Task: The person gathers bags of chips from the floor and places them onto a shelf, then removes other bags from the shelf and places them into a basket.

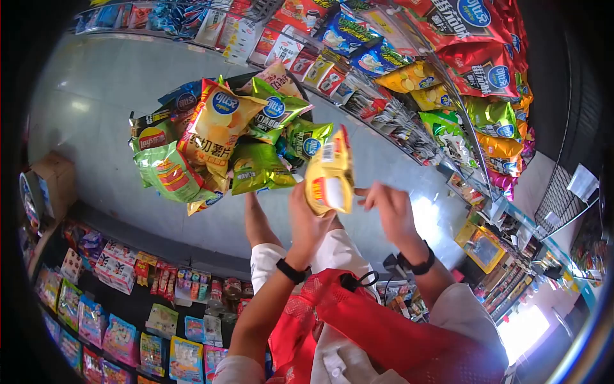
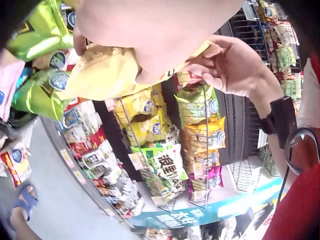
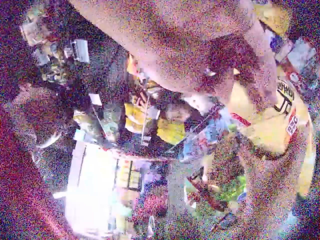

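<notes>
Handling of one yellow snack bag point(image 1: 332, 169) appeared to be the step in hand. The left hand point(image 1: 308, 224) grasped the bag low, at its seven o'clock side, and held it up in front of the body. The right hand point(image 1: 391, 211) was at about three o'clock of the bag, its fingers loosely bent and clear of any firm grasp that showed. Whether a fingertip touched the bag's edge could not be told, for that hand was blurred in the head view and the right wrist view was very grainy.

A heap of snack bags point(image 1: 214, 128) lay from nine to ten o'clock of the held bag, just beside it, above the grey floor point(image 1: 115, 70). Whatever bore the heap was mostly hidden. Red chip bags point(image 1: 489, 73) hung well apart from the hands, at about two o'clock.

As a judgement, the next move called for a steady left grasp, with light finger pressure so the soft bag would not be crushed. Should the right hand be needed, it would have to take a gentle hold of the free edge first. A swing towards ten o'clock would call for care, since the heap looked loosely piled and easily toppled.
</notes>
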Motion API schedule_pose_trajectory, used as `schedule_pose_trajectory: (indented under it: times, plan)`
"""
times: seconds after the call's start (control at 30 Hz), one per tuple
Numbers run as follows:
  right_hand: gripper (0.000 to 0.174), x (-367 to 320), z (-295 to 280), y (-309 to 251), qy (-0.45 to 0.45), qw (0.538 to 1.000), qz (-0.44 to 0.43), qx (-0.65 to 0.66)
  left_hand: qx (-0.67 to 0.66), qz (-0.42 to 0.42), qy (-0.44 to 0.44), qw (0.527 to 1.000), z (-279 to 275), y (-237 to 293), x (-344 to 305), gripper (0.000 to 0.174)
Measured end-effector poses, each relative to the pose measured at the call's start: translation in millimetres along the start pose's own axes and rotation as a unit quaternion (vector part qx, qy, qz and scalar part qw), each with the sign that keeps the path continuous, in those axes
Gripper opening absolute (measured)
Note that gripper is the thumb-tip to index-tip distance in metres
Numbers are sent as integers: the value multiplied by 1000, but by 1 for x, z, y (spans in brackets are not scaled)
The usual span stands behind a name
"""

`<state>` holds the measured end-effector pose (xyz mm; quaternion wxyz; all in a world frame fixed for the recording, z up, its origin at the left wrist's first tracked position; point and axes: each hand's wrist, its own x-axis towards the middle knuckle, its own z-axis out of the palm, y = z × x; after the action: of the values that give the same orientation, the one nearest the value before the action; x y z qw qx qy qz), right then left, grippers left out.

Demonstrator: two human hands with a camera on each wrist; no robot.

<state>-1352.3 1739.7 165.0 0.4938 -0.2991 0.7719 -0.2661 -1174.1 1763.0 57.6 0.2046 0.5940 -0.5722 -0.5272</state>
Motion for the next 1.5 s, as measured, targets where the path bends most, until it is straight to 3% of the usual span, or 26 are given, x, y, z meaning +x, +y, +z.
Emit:
schedule_pose_trajectory:
  times: [0.03,0.1,0.13,0.17,0.23,0.3,0.33,0.4,0.43,0.47,0.53,0.7,0.73,0.83,0.87,0.97,1.1,1.13,1.17,1.23,1.3,1.43,1.5]
  plan:
    - [38,12,5,18,15,993,-15,118,-51,-21,4,998,-12,-5,-5,87]
    - [39,59,16,55,69,993,51,76,-153,-60,13,986,-37,-13,-18,88]
    - [46,93,34,110,100,995,11,-15,-110,-45,6,993,-47,-24,-28,86]
    - [57,119,58,164,130,985,-29,-106,-173,-54,-26,983,-56,-37,-38,87]
    - [74,136,104,197,128,981,-23,-146,-283,-173,-159,930,-70,-77,-66,87]
    - [74,154,131,230,47,998,46,9,-275,-187,-212,919,-100,-63,-76,89]
    - [63,164,136,236,-13,999,32,-22,-270,-193,-240,913,-110,-58,-79,89]
    - [60,181,154,270,68,996,-46,-37,-280,-183,-221,916,-114,-65,-90,80]
    - [60,170,151,248,83,996,7,-35,-285,-179,-213,917,-117,-63,-92,76]
    - [60,158,148,225,99,993,61,-31,-294,-218,-224,903,-120,-61,-94,88]
    - [65,147,122,190,79,996,46,10,-274,-213,-214,913,-125,-57,-91,84]
    - [74,105,26,131,38,993,-90,-62,-281,-190,-142,930,-137,-51,-91,73]
    - [79,87,8,98,10,994,-74,-75,-275,-153,-122,941,-138,-62,-93,68]
    - [82,39,-30,29,28,988,-144,-50,-302,-131,-86,940,-155,-35,-84,62]
    - [85,15,-42,-15,21,989,-117,-91,-318,-120,-80,937,-162,-21,-79,62]
    - [85,-44,-62,-104,73,963,-217,-138,-300,-77,-74,948,-185,0,-69,56]
    - [80,-119,-83,-214,245,903,-304,-177,-319,14,-46,946,-214,26,-50,54]
    - [80,-131,-88,-233,260,905,-322,-98,-316,19,-49,947,-222,34,-45,53]
    - [76,-136,-95,-243,350,846,-371,-155,-311,20,-51,949,-230,40,-41,53]
    - [77,-132,-127,-270,415,685,-553,-228,-320,46,-48,945,-240,50,-31,52]
    - [81,-149,-158,-302,445,607,-550,-362,-324,57,-48,943,-244,57,-29,52]
    - [81,-129,-191,-356,440,594,-513,-436,-309,79,-37,947,-246,59,-16,54]
    - [75,-97,-214,-371,406,632,-481,-451,-311,72,-21,947,-243,74,-23,54]
